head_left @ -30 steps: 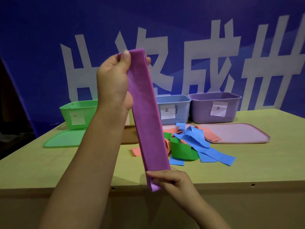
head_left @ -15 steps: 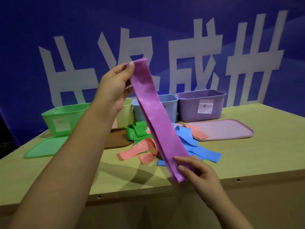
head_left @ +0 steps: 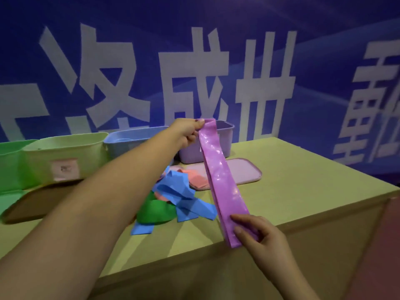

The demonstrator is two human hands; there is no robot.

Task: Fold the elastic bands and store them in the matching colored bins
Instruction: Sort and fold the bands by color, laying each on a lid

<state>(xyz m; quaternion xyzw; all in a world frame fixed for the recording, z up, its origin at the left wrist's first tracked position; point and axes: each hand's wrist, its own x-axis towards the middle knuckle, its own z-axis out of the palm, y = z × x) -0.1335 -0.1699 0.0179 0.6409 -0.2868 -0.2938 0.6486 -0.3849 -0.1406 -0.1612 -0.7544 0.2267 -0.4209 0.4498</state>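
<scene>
A long purple elastic band is stretched flat in the air between both hands. My left hand pinches its top end in front of the purple bin. My right hand grips its bottom end over the table's front edge. On the table behind lies a pile of loose bands: blue, green and salmon. A blue bin, a pale yellow-green bin and a green bin stand in a row to the left of the purple bin.
A purple lid lies flat in front of the purple bin. A brown lid and a green lid lie at the left. The table's front edge and right corner are close. A blue banner wall stands behind.
My left hand has lowered and reached forward with the band's top end toward the purple bin. My right hand keeps hold of the bottom end. The view has swung right.
</scene>
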